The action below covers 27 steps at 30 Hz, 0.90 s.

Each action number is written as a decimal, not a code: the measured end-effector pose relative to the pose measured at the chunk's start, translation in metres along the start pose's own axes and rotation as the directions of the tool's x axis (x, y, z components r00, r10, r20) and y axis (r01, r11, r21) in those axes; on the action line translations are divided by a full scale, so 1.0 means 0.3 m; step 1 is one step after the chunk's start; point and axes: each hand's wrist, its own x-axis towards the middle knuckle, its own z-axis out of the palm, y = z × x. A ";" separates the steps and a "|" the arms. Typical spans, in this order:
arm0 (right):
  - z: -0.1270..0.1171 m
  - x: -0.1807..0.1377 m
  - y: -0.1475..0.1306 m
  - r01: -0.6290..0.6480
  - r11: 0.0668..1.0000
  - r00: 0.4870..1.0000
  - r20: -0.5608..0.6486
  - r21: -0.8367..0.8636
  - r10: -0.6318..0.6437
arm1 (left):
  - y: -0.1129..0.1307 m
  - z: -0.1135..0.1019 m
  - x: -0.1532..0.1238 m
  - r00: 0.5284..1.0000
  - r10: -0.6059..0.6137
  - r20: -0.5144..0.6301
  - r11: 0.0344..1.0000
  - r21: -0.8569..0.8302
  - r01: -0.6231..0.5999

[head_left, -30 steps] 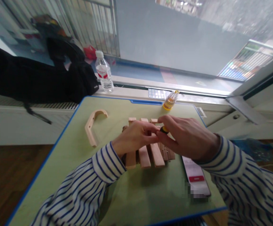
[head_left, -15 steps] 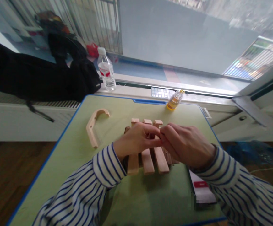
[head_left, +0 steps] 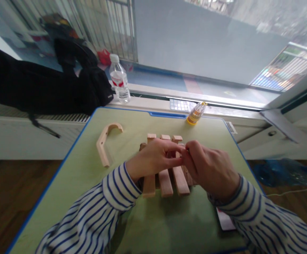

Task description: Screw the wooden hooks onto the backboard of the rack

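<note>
My left hand and my right hand meet above a small wooden piece made of three pale parallel slats. The left thumb and fingers reach rightward and come together in a pinch against the right fingertips. Curled closed, the right hand presses at the same spot by the rightmost slat. Anything held between the fingertips is hidden or too small to name. Darker brown parts show beneath the slats, mostly covered by my hands. To the left, apart from both hands, lies a curved hook-shaped wooden piece with small holes.
A clear cone-shaped container with a yellow base stands at the table's back edge. Behind are a water bottle and a black bag on the sill. A phone-like flat object is partly under my right sleeve.
My right hand has rotated slightly and its wrist has dropped, so the sleeve covers more of the flat phone-like object. The left hand has barely moved; the slats stay put.
</note>
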 end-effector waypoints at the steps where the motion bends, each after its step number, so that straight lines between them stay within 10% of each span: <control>1: -0.004 0.001 0.000 -0.011 1.000 1.000 0.023 -0.004 0.011 | 0.002 0.001 0.001 1.000 -0.002 -0.021 1.000 0.017 0.003; 10: -0.116 0.053 0.047 0.152 0.980 0.927 0.325 0.131 -0.188 | -0.001 0.012 0.006 0.994 0.041 -0.097 0.999 0.040 -0.037; 17: -0.138 0.086 0.091 0.355 0.926 0.852 0.363 0.130 -0.377 | -0.002 0.015 0.006 0.996 0.001 -0.091 0.999 -0.045 -0.005; 27: -0.092 0.053 0.081 0.344 0.936 0.900 0.256 0.078 -0.352 | -0.008 0.010 0.002 1.000 0.002 -0.027 1.000 0.020 -0.002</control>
